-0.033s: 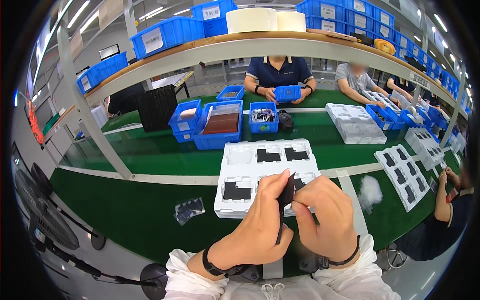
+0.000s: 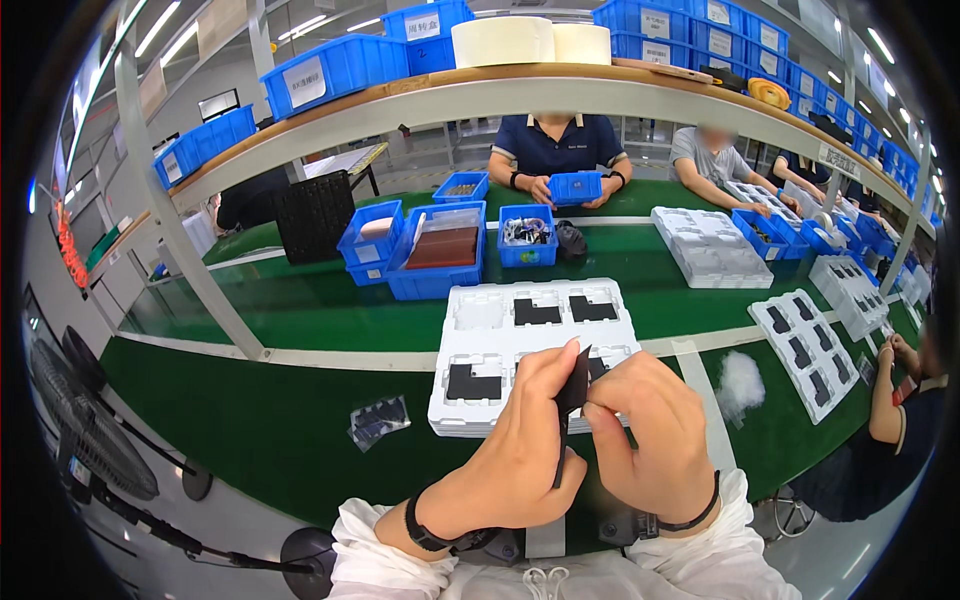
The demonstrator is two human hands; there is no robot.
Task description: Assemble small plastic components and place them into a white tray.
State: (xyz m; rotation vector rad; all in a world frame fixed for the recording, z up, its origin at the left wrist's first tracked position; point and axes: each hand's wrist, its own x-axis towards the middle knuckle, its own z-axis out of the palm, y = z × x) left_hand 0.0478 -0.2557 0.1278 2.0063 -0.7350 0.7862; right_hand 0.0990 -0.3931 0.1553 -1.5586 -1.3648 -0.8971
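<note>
A thin black flat piece [image 2: 572, 385], seen nearly edge-on, stands upright between my hands. My left hand [image 2: 525, 450] is closed round it, with the thumb low on its near end. My right hand [image 2: 650, 425] is closed in a pinch at the piece's right edge; whatever lies between those fingertips is too small to make out. Just beyond my hands is a stack of white moulded trays [image 2: 470, 330]. L-shaped black parts [image 2: 473, 382] sit in several pockets of the top tray, while its far left pocket holds none. My hands hide part of the near row.
A small clear bag [image 2: 379, 421] lies left of the trays, and white fluffy material [image 2: 741, 386] lies right. Another filled tray [image 2: 838, 372] is farther right. Blue bins [image 2: 437, 282] stand behind, below a shelf [image 2: 560, 97]. A person opposite holds a blue box [image 2: 576, 188].
</note>
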